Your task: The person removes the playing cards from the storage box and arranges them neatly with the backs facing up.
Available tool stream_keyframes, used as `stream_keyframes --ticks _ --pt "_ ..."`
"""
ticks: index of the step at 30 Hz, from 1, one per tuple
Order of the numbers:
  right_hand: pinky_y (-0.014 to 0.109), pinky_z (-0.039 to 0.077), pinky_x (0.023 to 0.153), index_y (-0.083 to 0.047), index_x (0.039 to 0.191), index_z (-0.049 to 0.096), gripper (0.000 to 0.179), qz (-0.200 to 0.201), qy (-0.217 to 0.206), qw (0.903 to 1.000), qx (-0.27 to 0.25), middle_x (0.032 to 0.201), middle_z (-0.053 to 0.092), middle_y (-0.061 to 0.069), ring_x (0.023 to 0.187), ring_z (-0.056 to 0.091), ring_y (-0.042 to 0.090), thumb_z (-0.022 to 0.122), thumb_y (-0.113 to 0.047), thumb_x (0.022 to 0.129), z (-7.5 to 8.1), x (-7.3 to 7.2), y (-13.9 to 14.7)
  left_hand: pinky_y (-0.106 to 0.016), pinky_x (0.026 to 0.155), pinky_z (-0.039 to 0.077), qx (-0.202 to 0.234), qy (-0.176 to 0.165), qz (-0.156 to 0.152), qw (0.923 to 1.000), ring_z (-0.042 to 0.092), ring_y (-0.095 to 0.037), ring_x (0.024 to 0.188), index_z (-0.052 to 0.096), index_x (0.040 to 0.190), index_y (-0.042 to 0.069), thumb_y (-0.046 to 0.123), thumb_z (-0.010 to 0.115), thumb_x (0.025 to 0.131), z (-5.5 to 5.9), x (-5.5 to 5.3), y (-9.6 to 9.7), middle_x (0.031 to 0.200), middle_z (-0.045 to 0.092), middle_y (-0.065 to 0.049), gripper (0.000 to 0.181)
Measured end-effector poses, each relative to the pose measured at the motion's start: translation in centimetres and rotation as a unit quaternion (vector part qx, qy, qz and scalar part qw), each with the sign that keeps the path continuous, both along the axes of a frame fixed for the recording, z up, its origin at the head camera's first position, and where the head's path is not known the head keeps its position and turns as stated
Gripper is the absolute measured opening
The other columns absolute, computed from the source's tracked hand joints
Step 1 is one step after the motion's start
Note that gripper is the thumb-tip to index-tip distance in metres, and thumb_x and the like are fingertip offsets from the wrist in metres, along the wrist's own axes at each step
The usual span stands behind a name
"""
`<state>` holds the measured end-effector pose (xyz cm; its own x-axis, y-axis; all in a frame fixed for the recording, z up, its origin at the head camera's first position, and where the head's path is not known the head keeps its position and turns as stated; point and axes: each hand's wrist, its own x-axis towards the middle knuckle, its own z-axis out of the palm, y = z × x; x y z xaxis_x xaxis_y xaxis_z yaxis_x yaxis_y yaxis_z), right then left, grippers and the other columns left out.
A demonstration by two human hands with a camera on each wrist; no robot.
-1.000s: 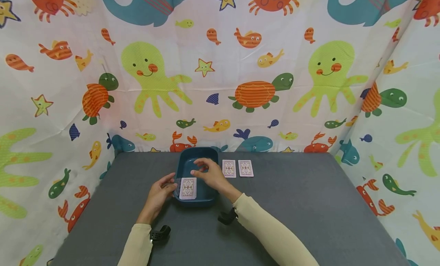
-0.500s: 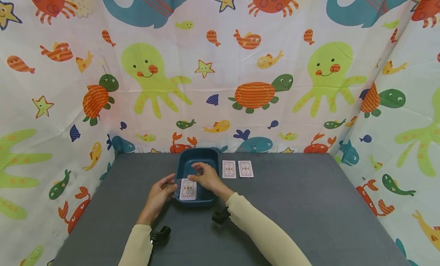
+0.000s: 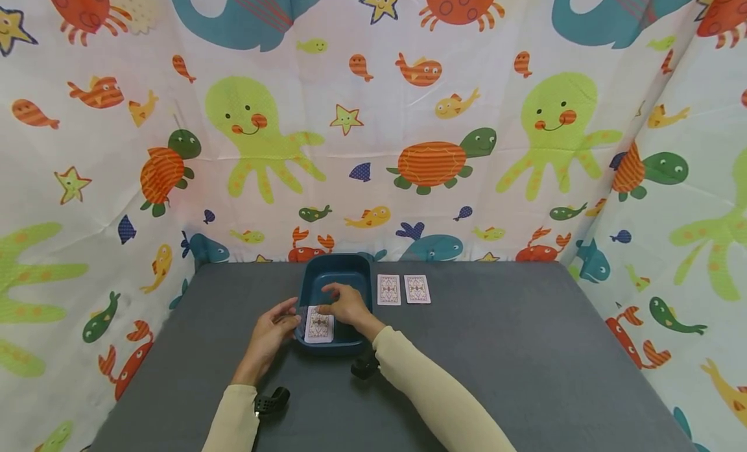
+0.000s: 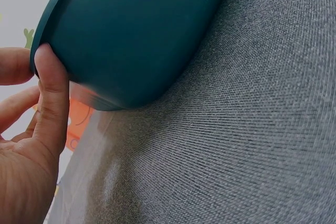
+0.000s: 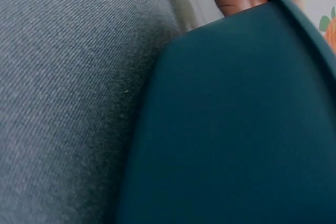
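A dark teal tray [image 3: 337, 353] stands on the grey table. My left hand [image 3: 267, 340] is at its left side, and in the left wrist view the thumb [image 4: 51, 72] lies against the outer wall while a finger is behind the rim. Inside the tray, front left, a patterned playing card [image 3: 319, 329] lies face down, on a pile or alone I cannot tell. Left of it is something clear, partly hidden. My right hand [image 3: 349, 308] hovers over the tray, thumb tip over the card's top edge, index finger bent and apart from the thumb. Whether the thumb touches is unclear.
Two more face-down cards, a left one [image 3: 388, 290] and a right one [image 3: 417, 288], lie to the right of the tray. A white curtain [image 3: 373, 199] printed with sea animals hangs behind and at both sides of the table [image 3: 502, 348].
My right hand has moved left and a little toward the front, from over the tray's middle to the card's top edge. The left hand, tray and cards stay put.
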<state>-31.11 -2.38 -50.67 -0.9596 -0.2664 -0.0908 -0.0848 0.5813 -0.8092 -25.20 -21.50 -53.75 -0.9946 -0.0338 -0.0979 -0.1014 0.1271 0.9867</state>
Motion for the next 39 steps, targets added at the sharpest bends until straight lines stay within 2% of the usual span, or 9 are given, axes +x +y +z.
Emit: stream_keyframes --ticks 10,18,23,32,35,39 --pt "0.030 0.048 0.069 -0.014 0.121 0.069 0.048 0.001 0.002 0.9994 0.035 0.100 0.065 0.007 0.083 0.056 0.018 0.084 -0.028 0.077 -0.5 -0.4 -0.3 -0.026 0.076 0.052 0.010 0.000 0.001 1.0000 0.056 -0.011 0.098 0.047 0.145 0.012 0.012 0.059 0.097 0.2 0.1 -0.2 0.134 0.045 -0.016 0.050" --pt "0.027 0.045 0.064 -0.012 0.119 0.070 0.048 -0.001 0.000 0.9984 0.057 0.089 0.066 0.004 0.076 0.055 0.016 0.085 -0.024 0.075 -0.5 -0.4 0.1 -0.025 0.076 0.052 0.019 0.005 -0.004 0.9998 0.057 -0.017 0.102 0.048 0.144 0.011 0.011 0.061 0.096 -0.1 0.0 0.2 0.132 0.046 -0.016 0.050" --pt "0.029 0.049 0.068 -0.013 0.119 0.070 0.050 0.005 -0.001 0.9968 0.079 0.091 0.069 0.004 0.078 0.059 0.015 0.086 -0.024 0.074 -0.5 -0.3 0.1 -0.025 0.074 0.052 0.022 0.010 0.000 0.9997 0.058 -0.015 0.098 0.049 0.143 0.010 0.009 0.060 0.095 -0.1 -0.1 0.3 0.130 0.047 -0.017 0.049" --pt "0.041 0.050 0.091 -0.012 0.120 0.068 0.060 0.007 0.002 0.9908 0.135 0.109 0.070 0.009 0.098 0.060 0.024 0.091 -0.029 0.067 -0.9 -0.5 -0.1 -0.026 0.074 0.053 0.018 0.005 0.000 0.9998 0.057 -0.021 0.102 0.049 0.143 0.010 0.009 0.060 0.096 0.1 -0.2 0.2 0.130 0.046 -0.017 0.049" --pt "0.042 0.050 0.094 -0.012 0.117 0.069 0.058 0.007 0.012 0.9899 0.141 0.113 0.069 0.009 0.103 0.060 0.026 0.091 -0.029 0.066 -1.1 -0.5 -0.2 -0.026 0.075 0.052 0.017 -0.002 0.002 0.9999 0.056 -0.022 0.104 0.048 0.144 0.011 0.010 0.060 0.096 0.1 -0.2 0.2 0.132 0.046 -0.017 0.049" --pt "0.042 0.050 0.091 -0.012 0.113 0.070 0.054 0.007 0.023 0.9897 0.141 0.110 0.070 0.008 0.102 0.060 0.026 0.092 -0.026 0.065 -1.3 -0.4 -0.3 -0.026 0.075 0.052 0.016 -0.004 0.001 0.9999 0.056 -0.021 0.104 0.047 0.145 0.011 0.010 0.059 0.097 0.2 0.0 0.2 0.133 0.045 -0.017 0.050"
